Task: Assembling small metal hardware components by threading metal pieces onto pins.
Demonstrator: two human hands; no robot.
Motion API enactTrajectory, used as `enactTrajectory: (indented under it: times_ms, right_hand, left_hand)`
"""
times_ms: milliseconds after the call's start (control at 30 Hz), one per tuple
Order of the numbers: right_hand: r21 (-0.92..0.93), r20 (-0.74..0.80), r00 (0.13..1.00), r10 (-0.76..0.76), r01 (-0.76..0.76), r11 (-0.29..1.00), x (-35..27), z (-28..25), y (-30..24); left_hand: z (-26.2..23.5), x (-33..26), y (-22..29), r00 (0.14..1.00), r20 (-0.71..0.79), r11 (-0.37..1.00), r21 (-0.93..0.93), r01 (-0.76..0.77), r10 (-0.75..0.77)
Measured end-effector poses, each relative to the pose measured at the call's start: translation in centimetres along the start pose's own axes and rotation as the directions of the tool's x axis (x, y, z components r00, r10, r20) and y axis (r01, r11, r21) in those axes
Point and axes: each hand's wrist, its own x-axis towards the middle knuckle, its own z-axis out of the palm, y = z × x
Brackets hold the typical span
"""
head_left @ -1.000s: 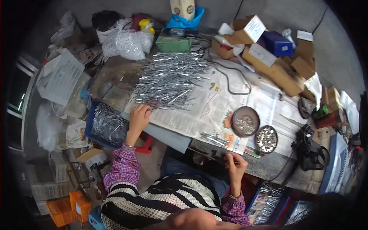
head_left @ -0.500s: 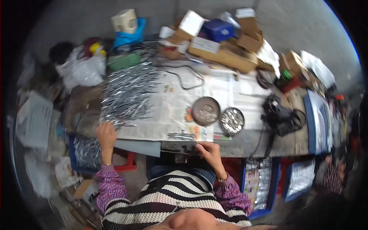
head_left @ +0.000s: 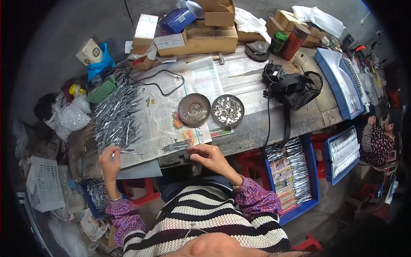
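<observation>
My left hand [head_left: 110, 162] is at the front left edge of the table, thumb and fingertips pinched together. A thin metal rod [head_left: 132, 152] lies beside its fingertips; whether the pinch holds anything is too small to tell. Above that hand spreads a large heap of thin silvery metal rods [head_left: 114, 113]. My right hand [head_left: 210, 157] hovers at the front edge, fingers curled toward the thumb, with its fingertips by a small row of thin rods [head_left: 176, 146] on the newspaper [head_left: 154, 124]. Behind it stand a brown bowl of small metal bits [head_left: 195, 122] and a dark bowl of shiny pieces [head_left: 227, 110].
A black bag with straps [head_left: 299, 90] and a cable lie to the right. Cardboard boxes [head_left: 201, 43], a green jar [head_left: 279, 42] and a red canister [head_left: 295, 42] line the back. Blue trays of rods [head_left: 314, 188] stand below the right edge. Another person [head_left: 376, 139] sits far right.
The view has swung to the right, bringing the right-hand trays and the other person more fully in. My right hand has come closer to the small row of rods.
</observation>
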Motion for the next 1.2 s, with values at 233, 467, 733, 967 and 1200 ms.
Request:
enactTrajectory:
  times_ms: [233,467,733,967,1200]
  right_hand:
    - [0.382,0.119,0.993,-0.011,-0.035,0.923,-0.2,0.8,-0.1]
    - [0.553,0.132,0.974,0.182,-0.225,0.802,-0.3,-0.5,2.7]
    - [0.588,0.036,0.962,0.271,-0.239,0.773,-0.2,-1.4,2.7]
    - [0.559,-0.068,0.972,0.226,-0.150,0.815,-0.5,-1.7,3.4]
    - [0.650,-0.113,0.954,0.279,-0.141,0.747,-0.8,-2.0,2.4]
  left_hand:
    - [9.0,3.5,12.1,0.856,0.234,0.851,-0.390,-0.353,0.462]
    - [13.0,6.0,13.8,0.792,0.367,0.781,-0.588,-0.210,0.489]
    - [18.1,10.8,11.7,0.905,0.289,0.913,-0.355,-0.201,0.311]
    - [20.2,10.2,12.4,0.908,0.260,0.924,-0.287,-0.253,0.329]
    - [20.3,10.3,12.1,0.928,0.220,0.908,-0.363,-0.208,0.301]
